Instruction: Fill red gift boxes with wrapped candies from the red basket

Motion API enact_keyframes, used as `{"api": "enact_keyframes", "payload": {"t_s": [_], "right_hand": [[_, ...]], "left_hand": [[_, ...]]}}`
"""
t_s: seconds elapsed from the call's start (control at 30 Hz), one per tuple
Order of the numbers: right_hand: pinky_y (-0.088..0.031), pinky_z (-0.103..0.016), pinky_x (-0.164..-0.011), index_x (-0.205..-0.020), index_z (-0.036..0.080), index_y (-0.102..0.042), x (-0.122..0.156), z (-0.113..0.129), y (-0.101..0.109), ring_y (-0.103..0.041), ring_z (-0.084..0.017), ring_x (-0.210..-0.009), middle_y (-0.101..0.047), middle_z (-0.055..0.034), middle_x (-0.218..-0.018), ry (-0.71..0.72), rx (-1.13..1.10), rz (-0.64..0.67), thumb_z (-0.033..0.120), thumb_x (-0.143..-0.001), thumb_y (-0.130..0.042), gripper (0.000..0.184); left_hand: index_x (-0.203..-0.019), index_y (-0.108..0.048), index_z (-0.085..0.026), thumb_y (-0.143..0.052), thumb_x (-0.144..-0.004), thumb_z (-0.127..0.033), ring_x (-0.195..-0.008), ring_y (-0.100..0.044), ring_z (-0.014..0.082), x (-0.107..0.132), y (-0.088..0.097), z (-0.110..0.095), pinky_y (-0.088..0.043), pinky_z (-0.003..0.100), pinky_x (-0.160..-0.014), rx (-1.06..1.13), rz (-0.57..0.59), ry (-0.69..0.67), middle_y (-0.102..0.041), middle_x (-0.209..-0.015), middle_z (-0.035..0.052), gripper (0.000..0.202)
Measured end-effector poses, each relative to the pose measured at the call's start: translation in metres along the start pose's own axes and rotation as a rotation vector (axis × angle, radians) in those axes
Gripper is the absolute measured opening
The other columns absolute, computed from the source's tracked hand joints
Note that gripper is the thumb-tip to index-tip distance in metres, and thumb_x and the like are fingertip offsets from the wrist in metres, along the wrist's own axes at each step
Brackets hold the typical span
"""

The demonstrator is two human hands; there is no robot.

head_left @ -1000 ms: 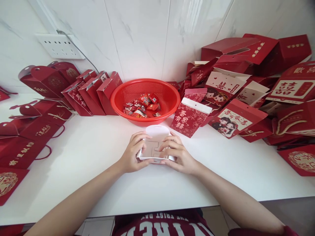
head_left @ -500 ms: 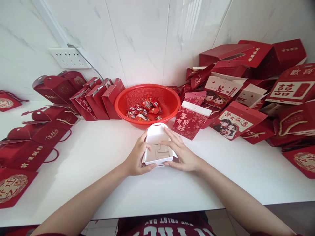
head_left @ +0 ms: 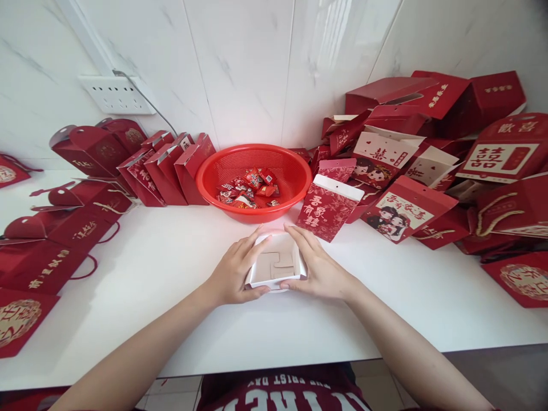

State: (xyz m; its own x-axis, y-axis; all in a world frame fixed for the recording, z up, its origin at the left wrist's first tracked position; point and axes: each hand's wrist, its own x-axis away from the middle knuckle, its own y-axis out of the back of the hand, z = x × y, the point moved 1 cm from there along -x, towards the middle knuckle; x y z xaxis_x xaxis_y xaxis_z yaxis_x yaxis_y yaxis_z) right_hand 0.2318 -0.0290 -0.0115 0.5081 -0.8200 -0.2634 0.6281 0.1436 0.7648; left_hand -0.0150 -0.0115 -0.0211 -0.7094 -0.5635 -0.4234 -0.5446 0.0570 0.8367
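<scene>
Between my two hands stands a small paper gift box (head_left: 274,266), its white inside facing up and its interlocked bottom flaps showing. My left hand (head_left: 235,268) grips the box's left side, thumb at the near edge and fingers along the far corner. On the right side my right hand (head_left: 319,265) is closed round it in the same way, thumb on the near rim. The box's outer faces are mostly hidden. Just beyond it sits a red plastic basket (head_left: 254,216) with several wrapped candies (head_left: 252,185) inside.
Red gift boxes (head_left: 166,171) stand in rows at the left on the white table (head_left: 205,337). A heap of red and white boxes (head_left: 389,154) fills the right side. A box with white lettering (head_left: 327,208) lies near my right hand. A power socket (head_left: 115,95) is on the wall.
The tall white flap at the box's far side no longer stands up in view. My fingers have moved from inside the box to its outer sides and far edge.
</scene>
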Motion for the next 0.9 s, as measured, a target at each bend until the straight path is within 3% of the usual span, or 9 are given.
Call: {"api": "enact_keyframes", "payload": {"t_s": [0.1,0.2,0.3,0.43,0.57,0.63,0.73,0.8,0.9], "right_hand": [[-0.028,-0.055,-0.118,-0.16,0.026,-0.004,-0.002,-0.008,-0.005,-0.024,-0.035,-0.146,-0.025,-0.0167,-0.158,-0.023,-0.07,0.0,0.069,-0.071,-0.074,0.121],[-0.031,-0.054,-0.116,-0.159,0.029,-0.005,-0.005,-0.015,-0.012,-0.033,-0.034,-0.14,-0.033,-0.0152,-0.149,0.034,-0.212,-0.053,0.066,-0.067,-0.079,0.124],[-0.035,-0.051,-0.113,-0.158,0.031,-0.01,-0.009,-0.02,-0.024,-0.044,-0.032,-0.129,-0.038,-0.0131,-0.137,0.107,-0.359,-0.122,0.065,-0.063,-0.082,0.125],[-0.034,-0.054,-0.113,-0.158,0.03,-0.011,-0.013,-0.023,-0.039,-0.045,-0.034,-0.127,-0.039,-0.0131,-0.132,0.129,-0.481,-0.195,0.072,-0.058,-0.081,0.129],[-0.028,-0.054,-0.116,-0.157,0.032,0.013,-0.015,-0.02,-0.048,-0.028,-0.036,-0.145,-0.012,-0.0163,-0.158,0.102,-0.596,-0.172,0.075,-0.061,-0.077,0.138],[-0.029,-0.053,-0.116,-0.156,0.03,0.019,-0.017,-0.018,-0.048,-0.029,-0.035,-0.144,-0.016,-0.0178,-0.156,0.08,-0.612,-0.154,0.075,-0.064,-0.074,0.138],[-0.033,-0.051,-0.114,-0.157,0.026,0.013,-0.024,-0.019,-0.041,-0.042,-0.033,-0.134,-0.035,-0.0161,-0.14,0.078,-0.557,-0.164,0.073,-0.064,-0.076,0.137],[-0.034,-0.051,-0.112,-0.158,0.027,0.006,-0.03,-0.023,-0.036,-0.045,-0.033,-0.128,-0.037,-0.0145,-0.135,0.103,-0.491,-0.172,0.072,-0.059,-0.08,0.138],[-0.034,-0.052,-0.113,-0.158,0.027,0.0,-0.037,-0.033,-0.033,-0.043,-0.033,-0.13,-0.037,-0.0148,-0.136,0.135,-0.431,-0.14,0.069,-0.058,-0.082,0.136]], "left_hand": [[-0.159,-0.011,-0.02,-0.063,-0.084,-0.051,-0.138,-0.039,0.0406,-0.002,0.006,-0.01,-0.037,0.052,-0.108,-0.079,0.035,0.084,-0.033,-0.155,0.0215,0.097],[-0.16,0.001,-0.022,-0.067,-0.081,-0.041,-0.135,-0.039,0.0404,-0.003,0.008,-0.018,-0.038,0.056,-0.108,-0.015,0.063,0.193,-0.036,-0.149,0.0207,0.106],[-0.158,0.012,-0.026,-0.073,-0.078,-0.037,-0.134,-0.039,0.0385,-0.002,0.002,-0.019,-0.037,0.059,-0.109,0.245,0.022,0.242,-0.036,-0.146,0.019,0.118],[-0.158,0.012,-0.029,-0.08,-0.073,-0.048,-0.134,-0.042,0.0367,-0.003,-0.019,-0.009,-0.038,0.058,-0.11,0.753,-0.156,0.217,-0.035,-0.143,0.0166,0.127],[-0.156,0.014,-0.035,-0.082,-0.073,-0.047,-0.141,-0.039,0.0374,-0.01,-0.035,0.001,-0.037,0.059,-0.111,1.068,-0.138,0.238,-0.035,-0.15,0.0176,0.128],[-0.156,0.01,-0.035,-0.083,-0.073,-0.046,-0.142,-0.038,0.0392,-0.013,-0.036,0.004,-0.036,0.062,-0.111,1.115,-0.096,0.246,-0.035,-0.153,0.0195,0.126],[-0.157,-0.003,-0.033,-0.083,-0.072,-0.046,-0.142,-0.037,0.0412,-0.015,-0.03,0.009,-0.032,0.065,-0.113,1.035,-0.131,0.215,-0.034,-0.155,0.0191,0.118],[-0.156,-0.009,-0.037,-0.085,-0.068,-0.045,-0.142,-0.037,0.0412,-0.015,-0.024,0.014,-0.029,0.065,-0.115,0.95,-0.149,0.181,-0.034,-0.156,0.0152,0.117],[-0.154,-0.014,-0.037,-0.092,-0.056,-0.045,-0.142,-0.035,0.043,-0.013,-0.019,0.024,-0.031,0.065,-0.115,0.898,-0.082,0.158,-0.029,-0.157,0.0146,0.125]]}}
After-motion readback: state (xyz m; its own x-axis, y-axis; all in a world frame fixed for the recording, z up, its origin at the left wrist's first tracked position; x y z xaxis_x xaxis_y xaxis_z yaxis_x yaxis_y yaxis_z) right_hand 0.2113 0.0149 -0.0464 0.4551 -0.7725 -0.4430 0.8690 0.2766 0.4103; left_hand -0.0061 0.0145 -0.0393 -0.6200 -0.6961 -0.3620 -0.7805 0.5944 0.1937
